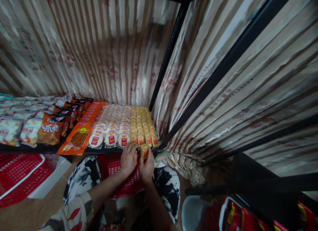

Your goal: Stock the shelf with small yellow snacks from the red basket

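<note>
My right hand (147, 167) grips a small yellow wrapped snack (144, 149) at the front edge of a black shelf (42, 149). My left hand (128, 158) rests beside it, fingers touching the shelf edge just below a round white snack pack (123, 139). Rows of small yellow snacks (142, 125) fill the shelf's right end, with rows of round white packs (113, 123) to their left. Both forearms reach up from the bottom of the view.
Orange flat packets (81, 131) and dark and pale snack bags (37, 121) fill the shelf's left part. A red basket (116, 178) sits under my hands, another red basket (20, 173) at lower left. Striped curtain (99, 49) behind; black frame posts (223, 64) at right.
</note>
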The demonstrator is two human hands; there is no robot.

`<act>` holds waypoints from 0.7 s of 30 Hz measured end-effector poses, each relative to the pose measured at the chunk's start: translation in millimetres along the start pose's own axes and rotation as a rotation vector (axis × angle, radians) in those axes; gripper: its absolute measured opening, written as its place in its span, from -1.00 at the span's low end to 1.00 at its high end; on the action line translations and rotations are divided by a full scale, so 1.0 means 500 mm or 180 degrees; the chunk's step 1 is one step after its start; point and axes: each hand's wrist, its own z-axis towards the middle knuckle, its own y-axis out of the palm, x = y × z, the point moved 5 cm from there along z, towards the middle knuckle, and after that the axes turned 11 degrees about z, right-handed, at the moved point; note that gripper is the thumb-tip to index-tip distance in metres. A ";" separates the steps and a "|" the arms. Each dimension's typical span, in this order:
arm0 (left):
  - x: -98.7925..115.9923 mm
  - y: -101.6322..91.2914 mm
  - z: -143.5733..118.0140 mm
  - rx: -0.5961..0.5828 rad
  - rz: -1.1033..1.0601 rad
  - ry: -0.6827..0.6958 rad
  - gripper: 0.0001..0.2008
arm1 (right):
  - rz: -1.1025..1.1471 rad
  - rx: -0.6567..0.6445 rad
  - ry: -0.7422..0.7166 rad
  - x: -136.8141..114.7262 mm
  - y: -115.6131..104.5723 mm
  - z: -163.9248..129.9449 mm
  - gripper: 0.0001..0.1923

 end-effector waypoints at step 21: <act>-0.009 0.056 0.025 -0.0557 0.1469 0.1332 -0.46 | 0.0028 0.0292 0.0187 0.032 -0.007 0.010 -0.46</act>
